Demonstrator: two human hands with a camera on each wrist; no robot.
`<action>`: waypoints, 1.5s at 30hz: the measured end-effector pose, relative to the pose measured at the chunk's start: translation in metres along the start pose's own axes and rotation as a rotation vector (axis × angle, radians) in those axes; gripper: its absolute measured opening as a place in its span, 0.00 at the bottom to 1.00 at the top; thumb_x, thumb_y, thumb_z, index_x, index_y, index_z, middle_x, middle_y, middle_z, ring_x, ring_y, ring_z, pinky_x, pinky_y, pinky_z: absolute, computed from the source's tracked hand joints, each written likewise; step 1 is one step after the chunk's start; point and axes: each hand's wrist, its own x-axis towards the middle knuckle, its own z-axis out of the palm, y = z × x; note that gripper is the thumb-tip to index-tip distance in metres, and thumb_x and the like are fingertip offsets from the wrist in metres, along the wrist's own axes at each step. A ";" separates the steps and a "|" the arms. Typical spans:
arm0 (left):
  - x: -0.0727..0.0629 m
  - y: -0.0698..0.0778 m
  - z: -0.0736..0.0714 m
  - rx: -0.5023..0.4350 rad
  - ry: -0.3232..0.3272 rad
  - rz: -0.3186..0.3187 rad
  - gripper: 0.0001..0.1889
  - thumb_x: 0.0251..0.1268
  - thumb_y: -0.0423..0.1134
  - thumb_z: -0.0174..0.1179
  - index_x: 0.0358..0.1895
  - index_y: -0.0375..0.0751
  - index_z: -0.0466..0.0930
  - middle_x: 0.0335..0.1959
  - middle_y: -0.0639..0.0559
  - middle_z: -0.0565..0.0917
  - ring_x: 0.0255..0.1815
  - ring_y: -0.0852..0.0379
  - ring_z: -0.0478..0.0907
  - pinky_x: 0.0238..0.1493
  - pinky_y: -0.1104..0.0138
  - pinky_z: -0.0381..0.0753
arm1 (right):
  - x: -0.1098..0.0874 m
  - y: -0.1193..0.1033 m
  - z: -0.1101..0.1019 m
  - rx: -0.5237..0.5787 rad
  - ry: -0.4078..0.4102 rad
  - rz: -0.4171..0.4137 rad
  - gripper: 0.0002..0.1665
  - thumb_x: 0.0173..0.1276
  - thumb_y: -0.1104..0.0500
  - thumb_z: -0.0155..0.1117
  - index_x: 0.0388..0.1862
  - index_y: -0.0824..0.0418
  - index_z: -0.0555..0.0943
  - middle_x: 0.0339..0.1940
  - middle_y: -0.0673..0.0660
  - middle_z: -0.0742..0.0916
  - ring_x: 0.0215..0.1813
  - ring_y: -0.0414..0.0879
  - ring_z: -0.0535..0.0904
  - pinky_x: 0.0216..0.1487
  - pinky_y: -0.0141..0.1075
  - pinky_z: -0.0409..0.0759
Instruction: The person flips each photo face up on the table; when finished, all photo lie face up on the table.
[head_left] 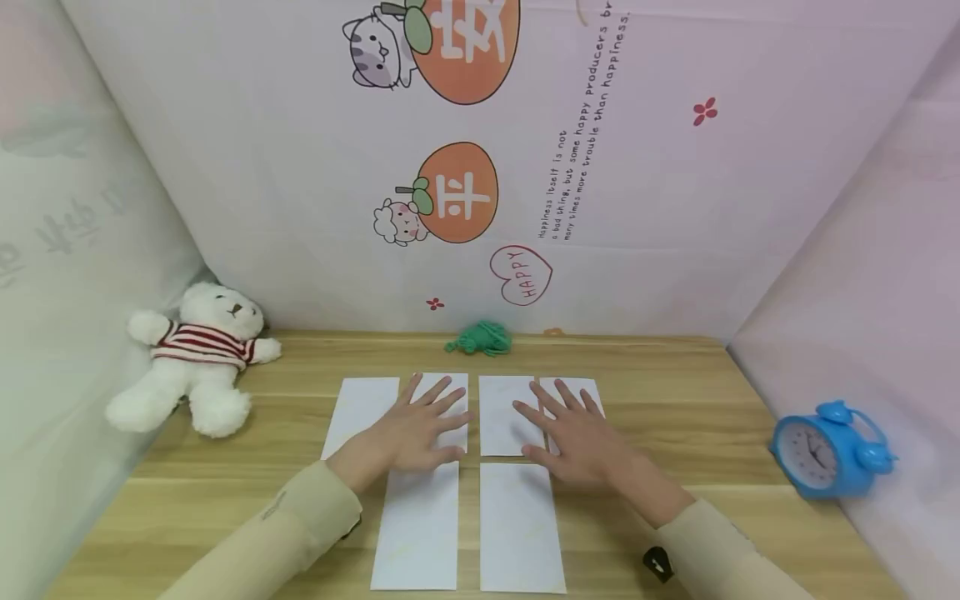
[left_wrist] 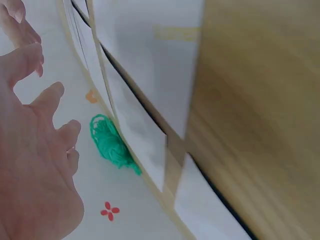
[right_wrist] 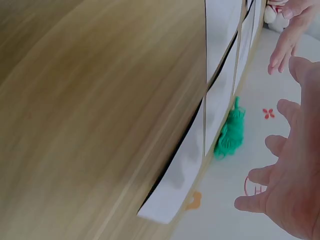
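My left hand (head_left: 422, 432), fingers spread, is held over the upper left white paper strips; the left wrist view shows its palm (left_wrist: 35, 165) raised off the table. Held likewise, my right hand (head_left: 581, 442) is spread above the upper right strips, its palm (right_wrist: 295, 200) apart from the paper. Four places show in the upper row: a far left strip (head_left: 358, 410), one beside it (head_left: 452, 400), a third strip (head_left: 501, 425) and a far right strip (head_left: 589, 388), partly covered by hands. Nearer lie a left strip (head_left: 418, 533) and a right strip (head_left: 519, 533).
Green yarn (head_left: 482, 338) lies at the table's back edge. A white teddy bear (head_left: 202, 354) in a striped sweater leans at the left wall. On the right stands a blue alarm clock (head_left: 828, 450). A small black object (head_left: 657, 564) is by the right sleeve. Printed cloth walls surround the wooden table (head_left: 667, 400).
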 end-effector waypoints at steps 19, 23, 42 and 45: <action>0.105 0.041 -0.031 -0.020 -0.040 0.035 0.33 0.81 0.63 0.41 0.82 0.58 0.59 0.86 0.48 0.57 0.89 0.45 0.46 0.88 0.40 0.34 | -0.046 0.074 -0.017 0.001 0.013 0.185 0.50 0.61 0.39 0.77 0.74 0.65 0.73 0.60 0.70 0.83 0.59 0.65 0.77 0.61 0.61 0.78; 0.129 0.050 -0.033 -0.037 -0.061 0.017 0.32 0.81 0.63 0.42 0.82 0.59 0.59 0.86 0.48 0.59 0.89 0.47 0.50 0.88 0.42 0.34 | -0.052 0.081 -0.015 0.043 -0.043 0.239 0.50 0.62 0.37 0.75 0.72 0.66 0.72 0.60 0.73 0.83 0.61 0.68 0.78 0.62 0.64 0.78; 0.190 0.071 -0.021 -0.136 -0.092 -0.165 0.34 0.73 0.58 0.59 0.78 0.53 0.67 0.83 0.53 0.65 0.87 0.52 0.56 0.89 0.44 0.39 | -0.038 0.077 -0.002 0.069 -0.075 0.369 0.40 0.61 0.26 0.69 0.35 0.63 0.75 0.42 0.64 0.84 0.45 0.57 0.81 0.47 0.53 0.83; 0.195 0.069 -0.015 -0.129 -0.106 -0.168 0.36 0.71 0.59 0.61 0.79 0.53 0.66 0.83 0.53 0.64 0.87 0.52 0.56 0.89 0.44 0.41 | -0.036 0.075 0.002 0.069 -0.081 0.372 0.41 0.59 0.25 0.70 0.35 0.63 0.74 0.41 0.63 0.83 0.44 0.55 0.80 0.47 0.52 0.83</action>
